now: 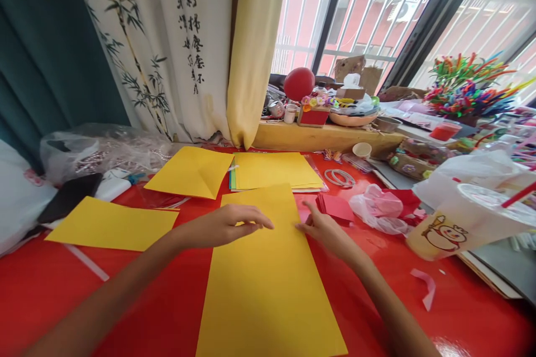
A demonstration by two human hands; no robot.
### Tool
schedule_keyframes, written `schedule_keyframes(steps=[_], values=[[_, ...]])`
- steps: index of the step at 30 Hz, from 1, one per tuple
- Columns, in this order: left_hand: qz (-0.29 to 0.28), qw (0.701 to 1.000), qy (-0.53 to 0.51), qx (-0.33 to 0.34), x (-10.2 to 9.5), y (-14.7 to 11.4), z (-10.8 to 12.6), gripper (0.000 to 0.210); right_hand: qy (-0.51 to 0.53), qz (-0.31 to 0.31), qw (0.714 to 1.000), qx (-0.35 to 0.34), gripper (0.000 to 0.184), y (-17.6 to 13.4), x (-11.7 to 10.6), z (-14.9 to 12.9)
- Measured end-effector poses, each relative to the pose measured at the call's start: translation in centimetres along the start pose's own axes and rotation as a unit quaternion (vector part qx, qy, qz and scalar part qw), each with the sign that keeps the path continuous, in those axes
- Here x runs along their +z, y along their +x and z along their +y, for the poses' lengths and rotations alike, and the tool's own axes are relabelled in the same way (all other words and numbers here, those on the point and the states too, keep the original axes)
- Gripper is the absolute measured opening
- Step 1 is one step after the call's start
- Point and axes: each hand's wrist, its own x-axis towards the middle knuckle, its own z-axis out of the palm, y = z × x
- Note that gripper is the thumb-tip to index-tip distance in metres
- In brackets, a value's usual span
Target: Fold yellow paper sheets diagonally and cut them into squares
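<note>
A long sheet of yellow paper (268,290) lies flat on the red table in front of me, its far end reaching the stacked sheets. Over its left half hovers my left hand (238,224), fingers extended to the right, holding nothing. My right hand (320,226) is at the sheet's right edge, index finger stretched forward and thumb apart, with nothing in it; whether it touches the paper I cannot tell. Just beyond the right hand is a small pile of red paper pieces (337,209). Behind lies a stack of yellow sheets (272,170) with green and blue edges.
Two more yellow sheets (190,172) (115,224) lie to the left. A drink cup (444,228) with a red straw stands at the right, beside a crumpled plastic bag (379,209). Coiled clear tubing (339,178) sits farther back. A cluttered sill holds a red balloon (298,84).
</note>
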Motion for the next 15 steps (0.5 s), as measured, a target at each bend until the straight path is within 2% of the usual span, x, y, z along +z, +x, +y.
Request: schedule_keyframes(steps=[2, 3, 5, 6, 7, 8, 9, 12, 15], values=[[0.056, 0.989, 0.131, -0.051, 1.4, -0.7, -3.6, 0.033, -0.083, 0.104, 0.991, -0.032, 0.067, -2.1, 0.0, -0.4], [0.068, 0.975, 0.205, -0.059, 2.1, -1.0, -5.2, 0.035, -0.168, 0.173, 0.967, -0.077, 0.064, -3.5, 0.3, -0.5], [0.063, 0.967, 0.240, -0.057, 3.2, -1.7, -7.7, 0.037, -0.292, 0.222, 0.899, -0.240, 0.054, -6.8, 1.7, -0.5], [0.058, 0.965, 0.251, -0.050, 3.6, -1.9, -8.5, 0.037, -0.334, 0.196, 0.862, -0.326, 0.052, -8.4, 2.7, -0.4], [0.053, 0.965, 0.252, -0.042, 3.8, -2.0, -9.1, 0.037, -0.369, 0.142, 0.828, -0.398, 0.054, -10.0, 3.8, -0.2], [0.051, 0.964, 0.257, -0.035, 3.9, -2.1, -9.5, 0.037, -0.401, 0.090, 0.795, -0.446, 0.055, -11.3, 5.0, 0.1], [0.051, 0.963, 0.261, -0.028, 3.9, -2.2, -9.7, 0.037, -0.424, 0.073, 0.766, -0.479, 0.050, -12.3, 6.3, 0.4], [0.055, 0.961, 0.271, -0.018, 3.5, -2.2, -9.7, 0.037, -0.460, 0.081, 0.741, -0.482, 0.041, -13.9, 9.4, 1.7], [0.058, 0.959, 0.275, -0.024, 2.8, -2.3, -9.6, 0.037, -0.420, 0.127, 0.773, -0.458, 0.045, -14.3, 11.7, 2.5]])
